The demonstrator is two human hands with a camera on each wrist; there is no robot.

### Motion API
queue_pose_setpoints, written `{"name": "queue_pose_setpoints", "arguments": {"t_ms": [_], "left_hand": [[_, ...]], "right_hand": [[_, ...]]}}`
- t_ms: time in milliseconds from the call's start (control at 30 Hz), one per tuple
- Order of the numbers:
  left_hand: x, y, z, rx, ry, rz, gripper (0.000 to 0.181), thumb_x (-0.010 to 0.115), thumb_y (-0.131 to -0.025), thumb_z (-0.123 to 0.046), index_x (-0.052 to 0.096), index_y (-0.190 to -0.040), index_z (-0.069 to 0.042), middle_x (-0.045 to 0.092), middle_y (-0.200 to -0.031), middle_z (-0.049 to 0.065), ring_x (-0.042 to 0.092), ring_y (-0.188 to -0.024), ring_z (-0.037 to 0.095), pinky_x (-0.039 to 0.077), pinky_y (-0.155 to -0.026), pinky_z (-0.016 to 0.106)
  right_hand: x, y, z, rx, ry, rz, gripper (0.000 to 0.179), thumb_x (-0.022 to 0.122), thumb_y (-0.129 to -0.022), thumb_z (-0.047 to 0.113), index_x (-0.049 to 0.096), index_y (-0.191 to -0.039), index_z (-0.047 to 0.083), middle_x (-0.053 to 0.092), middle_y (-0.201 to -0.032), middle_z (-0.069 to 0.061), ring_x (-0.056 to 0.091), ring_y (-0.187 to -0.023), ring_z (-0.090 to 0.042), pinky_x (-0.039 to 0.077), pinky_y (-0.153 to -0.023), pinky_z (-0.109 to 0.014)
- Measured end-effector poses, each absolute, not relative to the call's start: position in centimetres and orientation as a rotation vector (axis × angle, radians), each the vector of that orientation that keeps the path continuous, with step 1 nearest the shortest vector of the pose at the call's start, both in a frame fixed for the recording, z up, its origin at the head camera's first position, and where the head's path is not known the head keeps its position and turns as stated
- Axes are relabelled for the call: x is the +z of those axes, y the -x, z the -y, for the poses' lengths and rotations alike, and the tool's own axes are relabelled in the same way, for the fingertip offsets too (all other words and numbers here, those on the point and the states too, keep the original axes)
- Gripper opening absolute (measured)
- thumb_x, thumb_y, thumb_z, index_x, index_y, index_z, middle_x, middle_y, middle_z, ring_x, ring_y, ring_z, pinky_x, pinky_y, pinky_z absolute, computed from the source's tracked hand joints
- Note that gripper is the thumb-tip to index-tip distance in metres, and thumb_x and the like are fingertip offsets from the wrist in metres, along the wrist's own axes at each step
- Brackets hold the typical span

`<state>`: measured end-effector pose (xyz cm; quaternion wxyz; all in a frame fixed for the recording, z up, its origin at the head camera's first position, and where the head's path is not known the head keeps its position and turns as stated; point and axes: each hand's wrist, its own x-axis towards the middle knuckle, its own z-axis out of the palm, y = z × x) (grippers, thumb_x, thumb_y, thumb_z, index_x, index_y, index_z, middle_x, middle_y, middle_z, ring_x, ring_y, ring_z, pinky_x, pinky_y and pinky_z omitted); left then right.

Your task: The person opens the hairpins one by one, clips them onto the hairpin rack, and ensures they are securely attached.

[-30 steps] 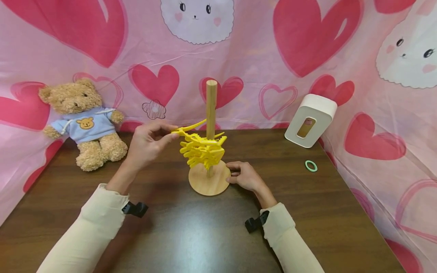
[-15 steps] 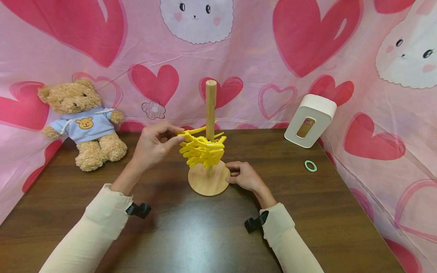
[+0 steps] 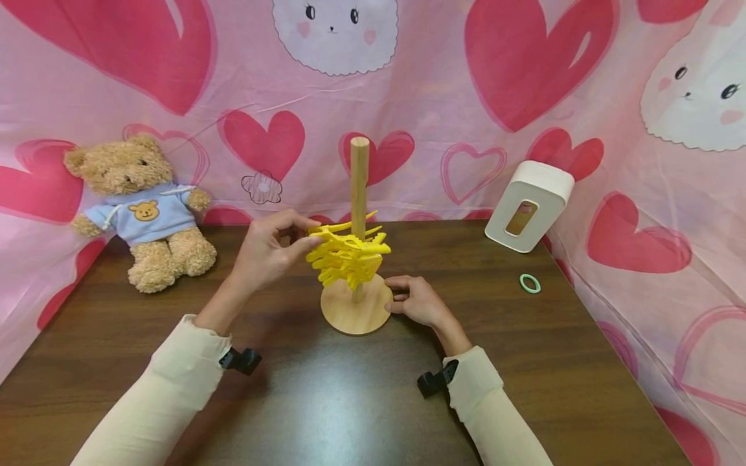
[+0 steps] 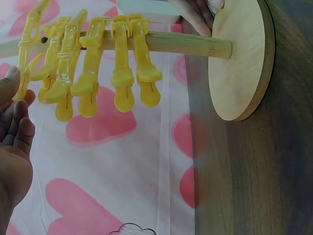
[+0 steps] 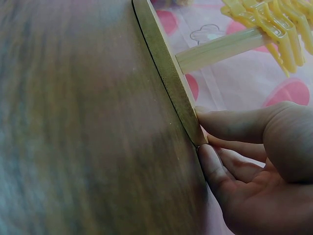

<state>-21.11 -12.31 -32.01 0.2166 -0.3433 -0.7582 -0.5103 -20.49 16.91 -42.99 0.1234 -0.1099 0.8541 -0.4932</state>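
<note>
A round wooden base (image 3: 350, 316) stands on the table and carries an upright wooden post (image 3: 359, 181). Several yellow plastic clips (image 3: 346, 262) sit along the post, one above another, with their handles pointing outward. My left hand (image 3: 262, 252) pinches the handle of the topmost clip (image 4: 27, 49) between thumb and fingers, at the post's left side. The clip's far end passes by the post; whether it is clamped on cannot be told. Low on the right, my right hand (image 3: 422, 303) pinches the rim of the base, thumb on top and fingers at the edge, clearly seen in the right wrist view.
A teddy bear (image 3: 146, 213) in a blue top leans at the back left of the dark wooden table (image 3: 291, 401). At the back right stands a white box (image 3: 539, 194) with an oblong slot. A pale green ring (image 3: 530, 283) lies before it. Behind hangs a pink heart-patterned cloth (image 3: 431, 77).
My left hand has moved right toward the post, bringing the pinched clip with it; the clip's end now shows past the post. My right hand has stayed on the base.
</note>
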Motion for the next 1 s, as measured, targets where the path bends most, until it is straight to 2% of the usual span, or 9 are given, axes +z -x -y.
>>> {"name": "queue_pose_setpoints", "arguments": {"t_ms": [500,1000], "left_hand": [[-32.0,20.97,11.88,-1.39,0.95,2.147,0.025,0.083,-0.08,0.005,0.074,-0.103,0.0,0.062,-0.078,0.0,0.051,-0.065,0.017,0.042,-0.052,0.023],[-32.14,21.04,11.9,-1.479,0.898,2.217,0.031,0.082,-0.082,0.002,0.071,-0.11,-0.001,0.064,-0.089,0.004,0.055,-0.075,0.019,0.048,-0.062,0.025]], "right_hand": [[-43.05,20.44,-16.98,-1.442,0.315,-2.495,0.05,0.076,-0.087,-0.003,0.06,-0.134,-0.008,0.058,-0.137,-0.024,0.066,-0.112,-0.035,0.055,-0.092,-0.04],[-43.11,20.64,-17.09,-1.418,0.348,-2.514,0.05,0.076,-0.086,-0.001,0.061,-0.134,-0.008,0.058,-0.137,-0.024,0.066,-0.111,-0.034,0.054,-0.093,-0.04]]}}
